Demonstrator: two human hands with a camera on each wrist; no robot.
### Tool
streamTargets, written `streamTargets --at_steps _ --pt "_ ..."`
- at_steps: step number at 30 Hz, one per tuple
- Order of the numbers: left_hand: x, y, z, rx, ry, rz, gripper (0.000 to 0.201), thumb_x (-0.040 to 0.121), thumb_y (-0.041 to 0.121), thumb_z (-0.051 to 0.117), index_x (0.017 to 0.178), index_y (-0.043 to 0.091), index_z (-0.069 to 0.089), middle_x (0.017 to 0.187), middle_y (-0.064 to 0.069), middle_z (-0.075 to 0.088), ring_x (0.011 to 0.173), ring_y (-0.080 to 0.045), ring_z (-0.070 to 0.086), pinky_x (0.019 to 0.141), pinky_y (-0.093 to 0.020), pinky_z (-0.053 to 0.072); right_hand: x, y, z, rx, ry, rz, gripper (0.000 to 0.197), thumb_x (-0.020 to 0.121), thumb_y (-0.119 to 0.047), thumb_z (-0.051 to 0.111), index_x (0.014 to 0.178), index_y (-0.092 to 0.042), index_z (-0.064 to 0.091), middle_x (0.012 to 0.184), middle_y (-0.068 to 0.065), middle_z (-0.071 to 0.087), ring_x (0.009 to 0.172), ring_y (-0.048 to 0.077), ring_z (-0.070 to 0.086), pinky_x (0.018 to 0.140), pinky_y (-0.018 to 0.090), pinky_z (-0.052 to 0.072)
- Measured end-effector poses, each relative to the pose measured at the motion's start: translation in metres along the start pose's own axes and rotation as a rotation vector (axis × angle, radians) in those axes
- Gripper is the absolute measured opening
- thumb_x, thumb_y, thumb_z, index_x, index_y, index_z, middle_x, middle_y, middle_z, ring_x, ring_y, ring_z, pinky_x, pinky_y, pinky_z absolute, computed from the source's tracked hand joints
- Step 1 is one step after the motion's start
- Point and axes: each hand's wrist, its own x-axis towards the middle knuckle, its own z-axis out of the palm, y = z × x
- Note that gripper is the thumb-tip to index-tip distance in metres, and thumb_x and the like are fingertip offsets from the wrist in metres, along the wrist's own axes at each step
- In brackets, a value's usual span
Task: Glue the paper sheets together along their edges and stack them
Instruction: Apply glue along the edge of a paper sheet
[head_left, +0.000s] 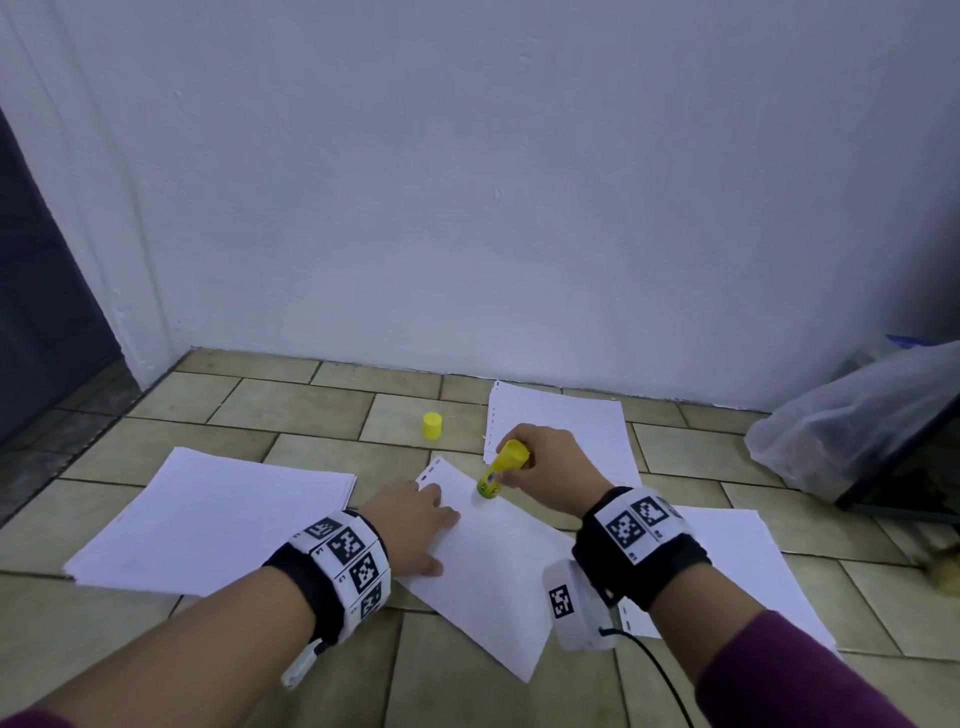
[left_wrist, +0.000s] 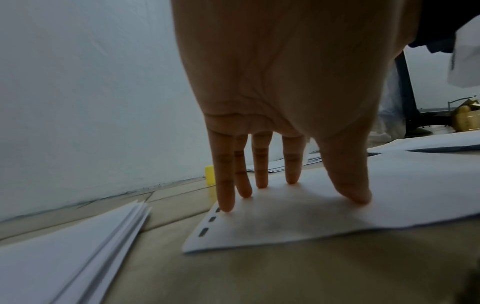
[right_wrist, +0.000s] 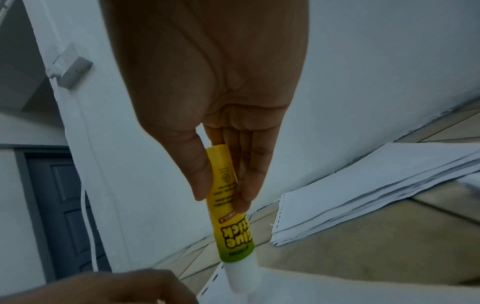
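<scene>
A single white sheet (head_left: 488, 566) with punched slots along its far edge lies tilted on the tiled floor. My left hand (head_left: 415, 525) presses it flat with straight, spread fingers (left_wrist: 262, 181) near its far left corner. My right hand (head_left: 550, 467) pinches a yellow glue stick (head_left: 501, 467) between thumb and fingers, its white tip (right_wrist: 242, 275) down on the sheet (right_wrist: 337, 292) near the far edge. The yellow cap (head_left: 431, 426) stands on the floor beyond, also seen as a yellow cap (left_wrist: 209, 174) behind my fingers.
A paper stack (head_left: 208, 519) lies to the left, another stack (head_left: 561, 421) near the wall, and more sheets (head_left: 743, 571) under my right wrist. A clear plastic bag (head_left: 852, 415) and a dark frame sit at the right. The white wall (head_left: 467, 208) is close ahead.
</scene>
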Motion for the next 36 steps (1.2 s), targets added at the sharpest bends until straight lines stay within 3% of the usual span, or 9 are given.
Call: streamTargets --at_steps 7,13,18,24,27,31,33,36 --pt "-0.001 -0.001 0.007 0.028 -0.009 0.015 0.066 0.096 0.047 0.045 0.151 0.024 0.018 0.148 -0.008 0.026 0.132 -0.029 0.028 0.102 -0.044 0.041 0.028 -0.017 0.028 -0.031 0.016 -0.048 0.029 0.081 -0.015 0.072 0.108 -0.011 0.061 0.103 0.011 0.065 0.082 0.016 0.051 0.071 0.022 0.039" --pt "0.000 -0.004 0.011 0.025 -0.008 0.024 0.067 0.096 0.048 0.045 0.152 0.025 0.016 0.149 -0.007 0.025 0.134 -0.029 0.027 0.104 -0.044 0.040 0.034 -0.028 0.024 -0.159 -0.069 -0.102 0.028 0.085 -0.012 0.068 0.112 -0.011 0.061 0.106 0.013 0.065 0.101 0.026 0.059 0.080 0.029 0.046" --pt "0.002 -0.002 0.009 0.024 -0.008 0.021 0.064 0.095 0.047 0.047 0.149 0.024 0.021 0.146 -0.008 0.028 0.130 -0.030 0.032 0.103 -0.045 0.041 0.009 -0.014 -0.002 -0.320 -0.163 -0.143 0.029 0.085 -0.011 0.066 0.114 -0.014 0.061 0.109 0.009 0.064 0.103 0.022 0.056 0.076 0.022 0.039" --pt "0.005 -0.005 0.007 -0.013 0.029 0.032 0.064 0.093 0.048 0.053 0.148 0.028 0.028 0.143 -0.004 0.032 0.127 -0.026 0.036 0.102 -0.037 0.039 -0.036 0.020 -0.035 -0.404 -0.249 -0.086 0.027 0.084 -0.008 0.066 0.109 -0.018 0.063 0.096 0.003 0.064 0.084 0.014 0.051 0.075 0.024 0.046" --pt "0.005 -0.006 0.003 0.009 0.010 0.026 0.057 0.097 0.036 0.050 0.149 0.029 0.027 0.142 -0.004 0.033 0.125 -0.026 0.039 0.100 -0.034 0.038 -0.047 0.030 -0.045 -0.441 -0.278 -0.056 0.027 0.084 -0.009 0.066 0.109 -0.019 0.063 0.093 0.000 0.058 0.082 0.013 0.048 0.073 0.023 0.045" --pt "0.003 -0.012 0.001 0.039 -0.003 0.034 0.063 0.095 0.003 0.044 0.149 0.033 0.028 0.140 -0.003 0.035 0.123 -0.025 0.043 0.098 -0.032 0.040 -0.049 0.036 -0.061 -0.477 -0.308 -0.026 0.026 0.080 -0.013 0.071 0.103 -0.022 0.065 0.092 -0.004 0.059 0.083 0.012 0.051 0.077 0.026 0.047" --pt "0.001 -0.016 0.000 0.019 0.003 0.041 0.067 0.092 -0.002 0.045 0.147 0.034 0.031 0.137 -0.002 0.038 0.121 -0.024 0.045 0.096 -0.031 0.041 -0.043 0.037 -0.075 -0.253 -0.176 0.023 0.024 0.076 -0.008 0.072 0.096 -0.020 0.067 0.090 -0.001 0.065 0.081 0.014 0.061 0.081 0.029 0.051" --pt "0.000 -0.021 0.003 -0.065 0.028 0.049 0.060 0.089 0.009 0.056 0.141 0.034 0.036 0.132 0.000 0.040 0.120 -0.019 0.045 0.094 -0.034 0.045 -0.038 0.024 -0.083 0.555 0.124 0.098 0.012 0.082 0.005 0.063 0.083 -0.006 0.058 0.085 0.020 0.065 0.071 0.025 0.071 0.075 0.033 0.059"
